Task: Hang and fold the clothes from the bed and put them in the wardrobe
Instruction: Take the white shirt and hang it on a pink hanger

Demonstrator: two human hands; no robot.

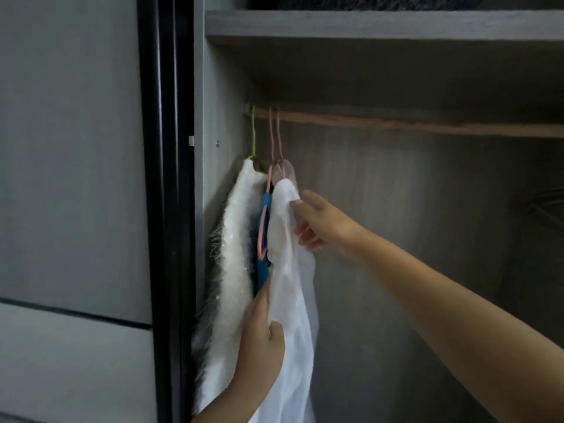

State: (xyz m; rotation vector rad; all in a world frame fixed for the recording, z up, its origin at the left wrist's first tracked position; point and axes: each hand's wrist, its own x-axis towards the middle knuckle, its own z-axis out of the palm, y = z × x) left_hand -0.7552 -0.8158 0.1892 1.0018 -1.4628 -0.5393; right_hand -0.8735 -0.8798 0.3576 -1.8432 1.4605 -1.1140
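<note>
A thin white garment hangs from a pink hanger on the wooden rail inside the wardrobe. My right hand grips its shoulder near the top. Lower down, my left hand pinches the garment's left edge. Left of it hang a blue garment on another pink hanger and a fluffy white garment on a green hanger, pressed against the wardrobe's side wall.
A grey shelf runs above the rail with something dark on it. The sliding door and its black frame stand at the left. The rail stretches bare to the right, with dim hangers at the far right.
</note>
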